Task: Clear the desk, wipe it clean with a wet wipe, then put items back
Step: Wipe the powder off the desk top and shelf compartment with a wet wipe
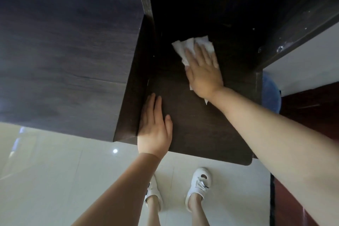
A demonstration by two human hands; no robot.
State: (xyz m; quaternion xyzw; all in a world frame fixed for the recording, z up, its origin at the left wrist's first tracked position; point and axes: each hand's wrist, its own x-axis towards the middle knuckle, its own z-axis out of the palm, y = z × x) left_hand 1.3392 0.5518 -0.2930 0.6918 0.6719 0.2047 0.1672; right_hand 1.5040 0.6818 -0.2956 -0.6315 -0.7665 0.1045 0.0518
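A dark brown wooden desk fills the upper half of the head view, with a lower pull-out shelf (198, 130) set beside a higher top (64, 51). My right hand (203, 71) lies flat on a crumpled white wet wipe (185, 47) and presses it onto the shelf, well inside the recess. The wipe sticks out beyond my fingertips, and a corner shows under my wrist. At the shelf's near left corner my left hand (155, 130) rests palm down, fingers together, holding nothing.
The raised desk top borders the shelf on the left, and a dark side panel (286, 38) closes it on the right. A blue round object (271, 93) stands beyond that panel. Below is a glossy pale tiled floor (55, 170) and my feet in white shoes (199, 185).
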